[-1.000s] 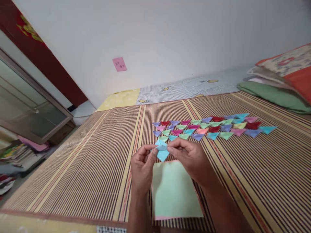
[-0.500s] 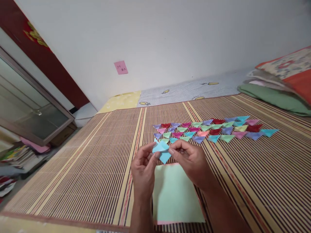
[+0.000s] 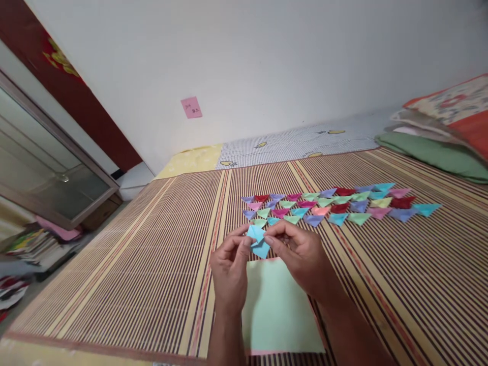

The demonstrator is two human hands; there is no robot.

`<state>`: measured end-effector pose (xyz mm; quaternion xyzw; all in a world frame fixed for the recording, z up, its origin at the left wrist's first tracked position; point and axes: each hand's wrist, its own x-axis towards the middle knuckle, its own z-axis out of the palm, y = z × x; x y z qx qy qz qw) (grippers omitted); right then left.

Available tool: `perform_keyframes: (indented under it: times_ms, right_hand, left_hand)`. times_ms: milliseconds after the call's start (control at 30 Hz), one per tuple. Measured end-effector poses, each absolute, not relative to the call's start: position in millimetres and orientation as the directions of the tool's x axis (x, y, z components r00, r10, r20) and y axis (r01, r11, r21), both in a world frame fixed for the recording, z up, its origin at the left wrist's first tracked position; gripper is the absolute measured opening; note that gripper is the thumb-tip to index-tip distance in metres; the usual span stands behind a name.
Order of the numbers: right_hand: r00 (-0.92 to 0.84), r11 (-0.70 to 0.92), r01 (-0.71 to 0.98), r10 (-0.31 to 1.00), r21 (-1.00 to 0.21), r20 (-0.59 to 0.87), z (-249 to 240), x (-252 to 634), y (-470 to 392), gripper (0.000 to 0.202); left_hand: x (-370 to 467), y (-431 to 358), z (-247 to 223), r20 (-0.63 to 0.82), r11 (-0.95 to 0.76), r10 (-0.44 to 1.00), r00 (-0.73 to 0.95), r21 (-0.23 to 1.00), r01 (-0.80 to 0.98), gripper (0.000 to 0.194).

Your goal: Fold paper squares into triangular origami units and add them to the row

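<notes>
A small piece of folded light-blue paper (image 3: 261, 248) is held up between my two hands, above the mat. My left hand (image 3: 232, 262) pinches its left edge between thumb and fingers. At its right edge, the thumb and forefinger of my right hand (image 3: 299, 249) are closed on the paper. Below my hands lies a pale green sheet (image 3: 284, 310), with pink paper showing along its edges. Just beyond my fingers, rows of small folded paper triangles (image 3: 358, 219) in several colours rest on the mat.
A striped bamboo mat (image 3: 133, 264) covers the bed. Folded bedding and a green pillow (image 3: 430, 152) are stacked at the right by the wall. A pink note (image 3: 191, 108) is on the wall. Books (image 3: 36, 249) lie low at the left, near a glass-panelled cabinet (image 3: 57, 157).
The blue paper's upper left part has been folded in, so it looks narrower. My left hand has moved slightly right, closer to my right hand.
</notes>
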<state>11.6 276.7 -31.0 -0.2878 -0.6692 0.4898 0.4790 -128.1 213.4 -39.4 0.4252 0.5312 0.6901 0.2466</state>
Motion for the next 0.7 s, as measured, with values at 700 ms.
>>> perform_keyframes:
  times_ms: [700]
  right_hand:
    - [-0.369, 0.188, -0.15, 0.9, -0.971, 0.231, -40.9, 11.4, 285.4, 0.016]
  left_hand:
    - [-128.3, 212.9, -37.8, 0.572, -0.367, 0.793, -0.21, 0.724, 0.584, 0.013]
